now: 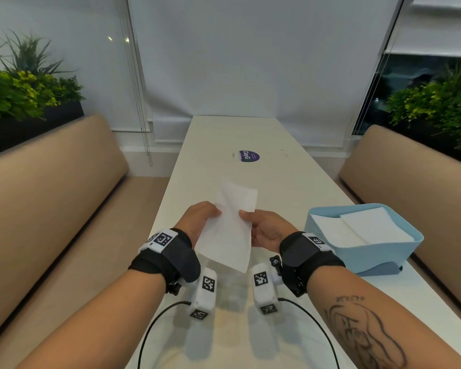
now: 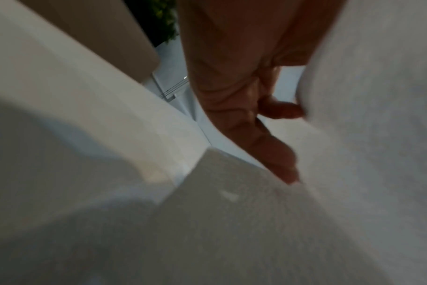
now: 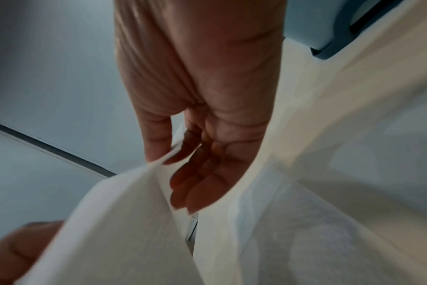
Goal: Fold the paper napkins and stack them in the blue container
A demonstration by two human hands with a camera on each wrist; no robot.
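One napkin [image 1: 228, 233] held above the desk [image 1: 250, 134], left hand [image 1: 197, 219] pinching its left edge, right hand [image 1: 266, 231] its right; container [image 1: 383, 258] rightward holds folded napkins [image 1: 373, 225].

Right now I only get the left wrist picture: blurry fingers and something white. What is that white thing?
Observer: A paper napkin. The head view shows it whole, held above the table by the left grip, a bare hand.
Visitor: Is anything holding the other edge?
Observer: Yes, the right grip, the other hand, with its thumb on top of the napkin.
Visitor: Where will it go?
Observer: Probably into the blue container, which stands on the table to the right of the right grip. Folded white napkins lie inside.
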